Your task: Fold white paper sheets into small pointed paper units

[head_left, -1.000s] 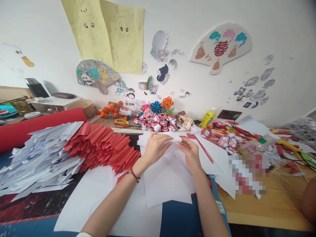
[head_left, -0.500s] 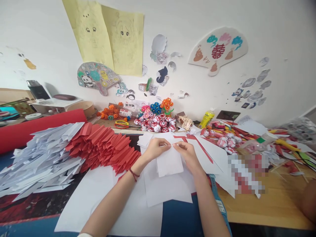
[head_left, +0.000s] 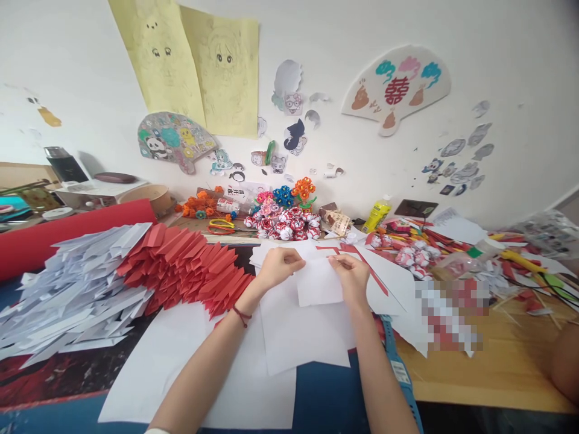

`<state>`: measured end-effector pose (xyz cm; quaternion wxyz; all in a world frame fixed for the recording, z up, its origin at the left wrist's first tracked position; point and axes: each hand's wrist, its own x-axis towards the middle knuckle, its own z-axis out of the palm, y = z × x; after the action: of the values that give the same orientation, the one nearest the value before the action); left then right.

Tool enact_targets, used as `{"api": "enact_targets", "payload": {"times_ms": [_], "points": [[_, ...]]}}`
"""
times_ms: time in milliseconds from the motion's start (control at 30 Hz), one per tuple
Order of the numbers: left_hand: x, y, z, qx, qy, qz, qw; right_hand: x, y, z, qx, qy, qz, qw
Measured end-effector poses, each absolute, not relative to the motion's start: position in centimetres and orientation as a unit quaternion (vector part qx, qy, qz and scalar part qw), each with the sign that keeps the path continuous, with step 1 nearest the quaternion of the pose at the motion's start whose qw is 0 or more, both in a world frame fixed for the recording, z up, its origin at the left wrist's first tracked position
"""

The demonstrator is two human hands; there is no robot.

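Between my two hands a small white sheet of paper point(head_left: 319, 284) is held up by its top corners. My left hand point(head_left: 279, 266) pinches the upper left corner with thumb and forefinger. At the upper right corner my right hand point(head_left: 351, 274) is closed in a similar pinch. Below lies a larger white sheet point(head_left: 307, 340), overlapping a big white sheet point(head_left: 181, 361) to its left. Left of my hands stands a row of folded red paper pieces point(head_left: 181, 265), and beyond it a heap of folded white paper pieces point(head_left: 85, 289).
A red roll point(head_left: 76, 241) lies at the left behind the folded pieces. Red-and-white paper balls point(head_left: 294, 224) sit against the wall near a yellow bottle point(head_left: 377, 214). Paper scraps and sticks clutter the right side of the wooden table point(head_left: 506, 371). Another person's arm point(head_left: 565, 361) shows at the right edge.
My hands have moved apart, from nearly touching at the paper's top edge to its two upper corners. The small sheet has shifted slightly up and right.
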<state>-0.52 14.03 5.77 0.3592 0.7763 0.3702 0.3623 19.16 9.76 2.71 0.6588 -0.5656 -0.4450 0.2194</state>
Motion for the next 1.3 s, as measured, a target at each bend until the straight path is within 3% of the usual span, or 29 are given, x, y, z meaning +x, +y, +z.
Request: {"api": "enact_targets", "payload": {"times_ms": [267, 400, 500, 667, 867, 1067, 1300], "points": [[-0.3, 14.9, 4.5, 0.707, 0.417, 0.437, 0.367, 19.3, 9.6, 3.0, -0.532, -0.459, 0.307, 0.642], [-0.7, 15.3, 4.3, 0.667, 0.440, 0.480, 0.362, 18.8, 9.3, 3.4, -0.496, -0.504, 0.419, 0.570], [-0.9, 15.3, 4.4, 0.699, 0.433, 0.442, 0.357, 18.5, 9.2, 3.4, -0.493, -0.538, 0.450, 0.516], [-0.5, 14.5, 4.9, 0.738, 0.382, 0.418, 0.366, 18.2, 9.0, 3.5, -0.492, -0.585, 0.428, 0.482], [-0.3, 13.9, 4.9, 0.714, 0.371, 0.353, 0.477, 18.1, 8.9, 3.6, -0.497, -0.574, 0.375, 0.531], [-0.6, 14.2, 4.8, 0.772, 0.369, 0.374, 0.357, 18.1, 9.1, 3.4, -0.491, -0.603, 0.393, 0.491], [-1.4, 14.2, 5.8, 0.771, 0.390, 0.381, 0.327, 18.7, 9.0, 3.5, -0.485, -0.612, 0.404, 0.477]]}}
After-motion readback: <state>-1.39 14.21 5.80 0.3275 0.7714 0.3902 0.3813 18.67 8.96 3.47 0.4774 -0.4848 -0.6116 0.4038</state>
